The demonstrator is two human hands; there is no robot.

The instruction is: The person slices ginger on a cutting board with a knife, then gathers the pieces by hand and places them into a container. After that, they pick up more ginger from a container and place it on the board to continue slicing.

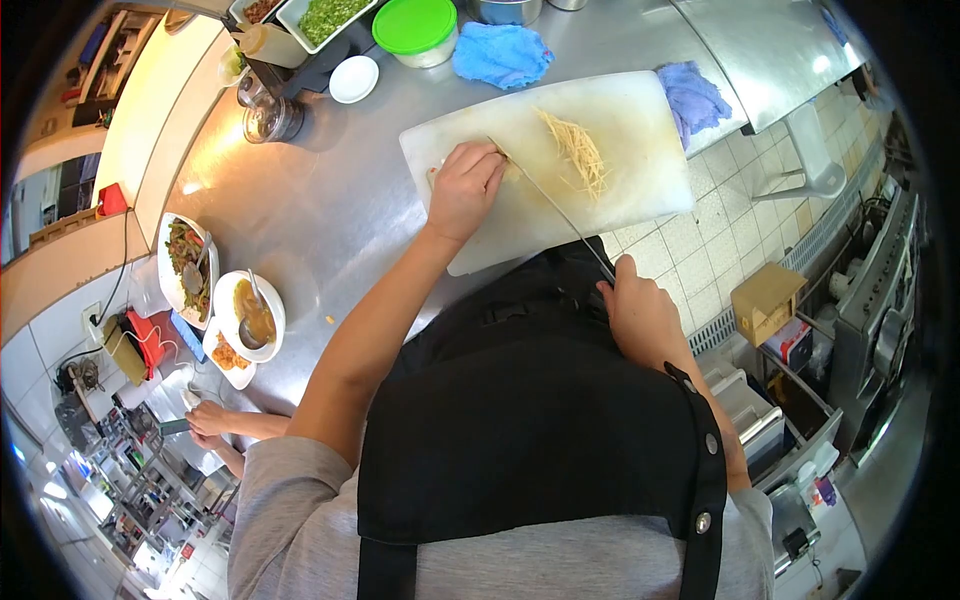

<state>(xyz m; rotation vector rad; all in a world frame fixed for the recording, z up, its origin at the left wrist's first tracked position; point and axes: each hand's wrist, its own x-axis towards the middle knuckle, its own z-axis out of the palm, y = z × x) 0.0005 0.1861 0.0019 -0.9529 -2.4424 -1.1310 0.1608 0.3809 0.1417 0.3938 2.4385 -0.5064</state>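
Observation:
A white cutting board (640, 130) lies on the steel counter, with a pile of thin pale-yellow strips (575, 150), perhaps ginger, on its far half. My right hand (643, 312) is closed round the handle of a kitchen knife (555, 205), seen nearly edge-on, whose blade reaches across the board. Beside the blade's far end, my left hand (466, 192) rests on the board with its fingers curled down and pressed together. A bit of something pale yellow shows at those fingertips; the rest is hidden beneath them.
Blue cloths (500, 55) and a green-lidded tub (415, 30) stand behind the board; a purple-blue cloth (692, 100) touches its right corner. Dishes of food with spoons, including a soup bowl (280, 335), sit on the left. Another person's hands (208, 420) hold a knife at lower left.

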